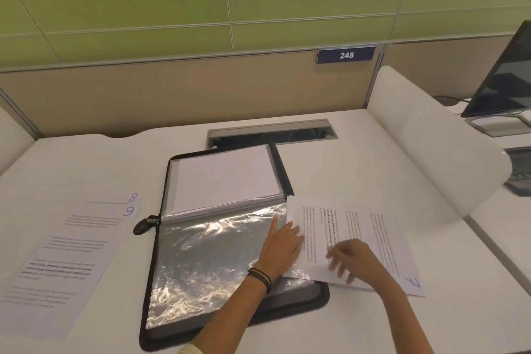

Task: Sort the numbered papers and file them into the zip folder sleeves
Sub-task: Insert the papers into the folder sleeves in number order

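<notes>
A black zip folder (pixel 287 306) lies open in the middle of a white desk (pixel 373 158), with a shiny clear sleeve (pixel 207 261) uppermost on its near half. The left hand (pixel 283 247) rests flat at the sleeve's right edge, fingers straight and gripping nothing. Just right of it the right hand (pixel 355 261), blurred, presses spread fingertips on a printed sheet (pixel 370 227) marked with what looks like a 7. The sheet's left edge overlaps the sleeve's right side; whether it has entered the sleeve is unclear. Sheets numbered 8 and 9 (pixel 60 261) lie stacked on the desk's left. The step in hand appears to be feeding the sheet into the sleeve. Next, the left hand likely needs to lift the sleeve's mouth while the right slides the paper leftward, kept square so it does not buckle.
</notes>
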`<state>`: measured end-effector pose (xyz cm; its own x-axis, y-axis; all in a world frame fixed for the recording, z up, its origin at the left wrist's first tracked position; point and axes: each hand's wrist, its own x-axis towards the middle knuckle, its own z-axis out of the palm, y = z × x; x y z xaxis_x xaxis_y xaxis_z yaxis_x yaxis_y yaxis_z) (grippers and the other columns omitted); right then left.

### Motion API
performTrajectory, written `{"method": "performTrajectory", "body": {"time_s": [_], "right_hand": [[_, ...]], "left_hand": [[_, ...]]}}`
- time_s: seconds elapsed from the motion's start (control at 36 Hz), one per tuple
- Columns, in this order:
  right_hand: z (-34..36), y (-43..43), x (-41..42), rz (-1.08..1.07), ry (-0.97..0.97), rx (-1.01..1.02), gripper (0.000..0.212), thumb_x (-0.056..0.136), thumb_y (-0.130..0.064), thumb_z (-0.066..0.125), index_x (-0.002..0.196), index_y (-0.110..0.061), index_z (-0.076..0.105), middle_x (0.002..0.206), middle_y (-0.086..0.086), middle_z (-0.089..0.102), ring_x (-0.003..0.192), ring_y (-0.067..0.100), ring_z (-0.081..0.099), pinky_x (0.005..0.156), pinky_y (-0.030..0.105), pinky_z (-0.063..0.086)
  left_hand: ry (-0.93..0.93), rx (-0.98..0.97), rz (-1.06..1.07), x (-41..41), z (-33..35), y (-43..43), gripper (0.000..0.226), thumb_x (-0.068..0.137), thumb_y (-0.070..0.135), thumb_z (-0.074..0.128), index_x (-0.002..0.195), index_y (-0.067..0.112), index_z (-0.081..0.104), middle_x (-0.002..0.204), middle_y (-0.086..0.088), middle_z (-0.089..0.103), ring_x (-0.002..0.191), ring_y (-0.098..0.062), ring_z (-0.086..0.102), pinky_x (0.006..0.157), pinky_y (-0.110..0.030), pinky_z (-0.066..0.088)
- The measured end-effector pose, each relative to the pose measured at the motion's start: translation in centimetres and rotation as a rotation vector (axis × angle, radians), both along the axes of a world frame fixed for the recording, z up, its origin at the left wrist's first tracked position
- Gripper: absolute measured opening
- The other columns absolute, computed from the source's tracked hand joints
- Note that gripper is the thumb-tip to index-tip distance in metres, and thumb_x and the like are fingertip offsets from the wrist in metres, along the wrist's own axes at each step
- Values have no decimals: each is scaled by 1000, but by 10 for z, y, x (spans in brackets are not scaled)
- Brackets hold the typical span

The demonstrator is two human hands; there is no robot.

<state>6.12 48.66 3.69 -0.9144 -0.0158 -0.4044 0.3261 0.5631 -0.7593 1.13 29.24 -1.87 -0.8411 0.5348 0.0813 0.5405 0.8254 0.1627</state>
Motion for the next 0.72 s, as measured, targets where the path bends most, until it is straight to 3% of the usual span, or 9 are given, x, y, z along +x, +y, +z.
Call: {"method": "performTrajectory", "body": {"time_s": [0.08, 0.14, 0.22, 0.33, 0.42, 0.47, 0.56, 0.67, 0.72], "right_hand": [[-18, -17, -18, 1, 267, 104, 14, 94, -15, 54, 103, -15, 64, 103, 3, 66, 78, 3, 60, 62, 9, 49], [-29, -25, -30, 70, 354, 188, 24, 94, -12, 51, 117, -13, 61, 124, 3, 58, 103, 8, 56, 86, 6, 40], [-38, -35, -44, 186, 343, 297, 39, 97, -15, 45, 136, -14, 46, 148, -1, 35, 136, 15, 34, 105, 14, 13], [-50, -42, -60, 326, 316, 395, 48, 101, -20, 36, 147, -17, 24, 157, -4, 12, 143, 13, 17, 112, 19, 3], [-59, -45, -69, 424, 301, 456, 51, 102, -27, 29, 150, -17, 13, 158, -1, 4, 145, 12, 6, 111, 21, -5], [-64, -47, -71, 444, 306, 445, 65, 96, -54, 12, 150, -18, 11, 158, -2, 2, 145, 12, 5, 111, 22, -4], [-75, -45, -72, 450, 328, 394, 115, 58, -83, -24, 150, -24, 9, 155, -10, -6, 143, 8, 1, 111, 22, 0], [-80, -42, -70, 465, 335, 380, 116, 56, -86, -23, 149, -27, 12, 151, -16, -10, 143, 5, 0, 112, 23, 4], [-79, -40, -71, 475, 333, 376, 114, 58, -86, -21, 149, -28, 15, 150, -17, -9, 142, 4, 1, 112, 24, 6]], "left_hand": [[-68, 57, 15, 0, 0, -2, 15, 86, 29, 66, 97, 27, 74, 107, 7, 70, 108, -14, 62, 104, -60, 1], [-146, 99, 31, 1, 7, -1, 29, 98, 28, 46, 117, 21, 67, 128, 0, 61, 126, -17, 47, 108, -48, -20], [-129, 177, 87, -1, 8, -2, 33, 100, 31, 40, 120, 20, 64, 127, 2, 60, 123, -13, 49, 111, -36, -19], [-53, 305, 150, -3, 11, -6, 29, 98, 26, 44, 106, 15, 70, 108, 0, 69, 104, -15, 59, 118, -34, 16], [-9, 386, 225, -7, 8, -8, 25, 96, 25, 47, 108, 15, 67, 116, -1, 64, 111, -16, 55, 109, -33, 34], [-46, 391, 271, -12, 3, -9, 30, 97, 26, 48, 123, 17, 58, 134, -3, 53, 128, -19, 44, 113, -32, 28], [-127, 311, 308, -17, 0, -10, 50, 99, 30, 42, 146, 15, 32, 155, -8, 25, 144, -22, 18, 117, -31, 6], [-178, 216, 320, -26, -4, -10, 59, 101, 41, 30, 151, 14, 14, 159, -7, 6, 147, -22, 2, 108, -27, -14], [-213, 184, 313, -30, -7, -10, 77, 91, 63, 7, 151, 15, 10, 159, -6, 3, 147, -21, -1, 107, -27, -16]]}}
